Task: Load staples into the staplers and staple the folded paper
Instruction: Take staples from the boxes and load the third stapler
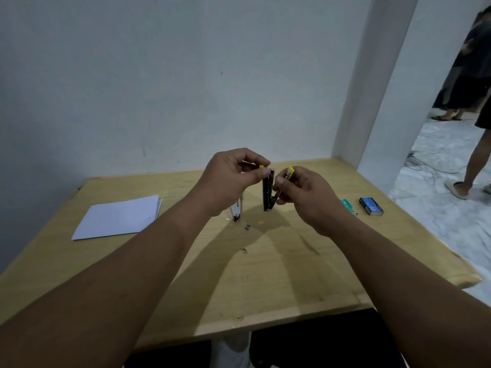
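A black stapler with yellow tips (267, 191) is held upright above the wooden table (265, 274), swung open into a V. My left hand (233, 179) pinches the top of its black staple rail. My right hand (303, 195) grips the other arm near its yellow end. A second, silver stapler (236, 212) lies on the table, partly hidden under my left hand. A small staple piece (247, 227) lies in front of it. The folded white paper (119, 217) rests at the left of the table.
Two staple boxes lie at the right: a green one (348, 207) and a dark blue one (371, 206). A white wall and a pillar (372, 102) stand behind the table. A person's legs (475, 160) are on the marble floor at the far right.
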